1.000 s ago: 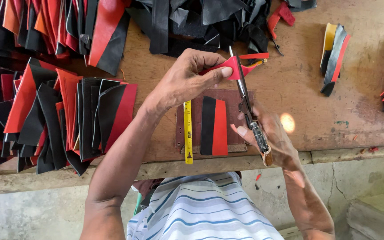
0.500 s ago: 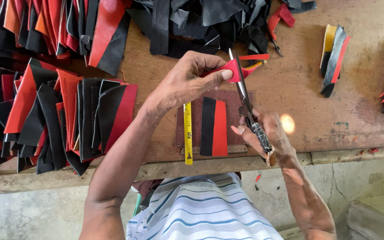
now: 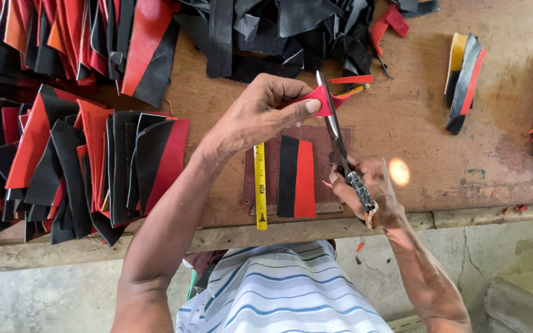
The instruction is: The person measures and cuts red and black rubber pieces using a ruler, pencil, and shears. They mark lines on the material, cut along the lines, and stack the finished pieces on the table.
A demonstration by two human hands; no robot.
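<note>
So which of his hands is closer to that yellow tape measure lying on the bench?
Left. The left hand hovers just above the yellow tape measure, pinching a red strip. The right hand sits off to its right, gripping the scissors.

Worn wooden workbench (image 3: 439, 166) above grey concrete floor (image 3: 44, 296), daylight

The person wears a short-sleeved white knit shirt with thin blue horizontal stripes (image 3: 282, 290). Both forearms are bare. The left hand (image 3: 257, 114) and right hand (image 3: 371, 191) are ungloved.
</note>
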